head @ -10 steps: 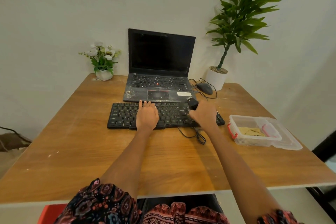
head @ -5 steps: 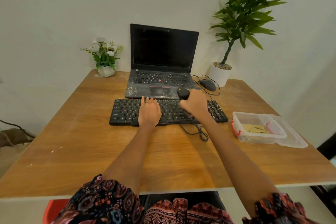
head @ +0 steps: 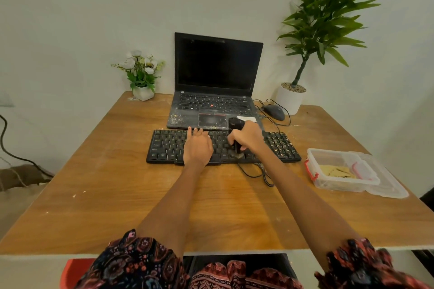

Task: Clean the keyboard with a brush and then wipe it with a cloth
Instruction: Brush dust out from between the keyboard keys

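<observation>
On the table (head: 117, 195), just in front of the laptop (head: 216, 91), lay the black keyboard (head: 164, 145). We rested our left hand (head: 198, 146) flat on its middle keys, fingers straight and pointing toward the laptop. Our right hand (head: 249, 136) clenched the black brush (head: 236, 124) upright, handle end rising above the fist and bristles touching the keys right of centre. Specks dotted the keyboard's right end. Right of the keyboard stood an open box (head: 328, 155) holding a yellowish cloth (head: 335, 171). Behind it sat a mouse (head: 273, 111) and a potted plant (head: 291, 98); a flowerpot (head: 143, 92) stood left of the laptop.
</observation>
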